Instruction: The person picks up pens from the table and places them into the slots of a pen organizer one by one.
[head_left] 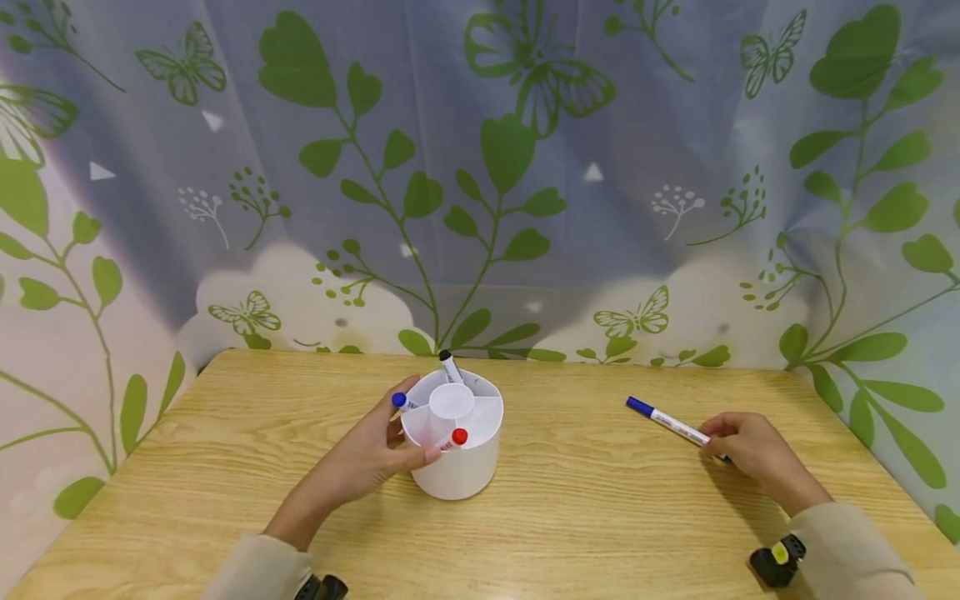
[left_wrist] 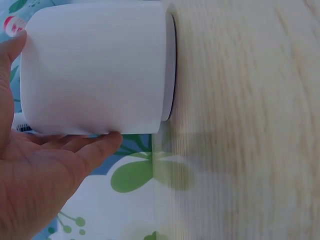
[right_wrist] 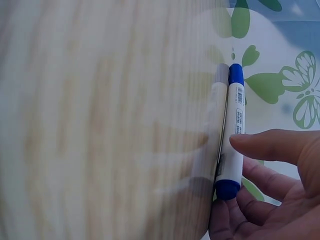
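A round white pen holder [head_left: 457,475] with compartments stands on the table, left of centre. My left hand [head_left: 367,458] holds it from the left, thumb at the near rim and fingers along the side. Markers with a black cap [head_left: 446,356], a blue cap [head_left: 399,400] and a red cap [head_left: 459,437] lean in its outer compartments. On the right, a white marker with a blue cap [head_left: 663,418] lies on the wood. My right hand [head_left: 753,454] pinches its near end. In the right wrist view the thumb [right_wrist: 270,145] presses that marker, with the fingers beyond it.
The wooden table [head_left: 555,517] reaches back to a curtain [head_left: 480,208] printed with green leaves and butterflies. Bare wood lies between the pen holder and the marker on the right. A dark wrist device [head_left: 777,562] sits by the right sleeve.
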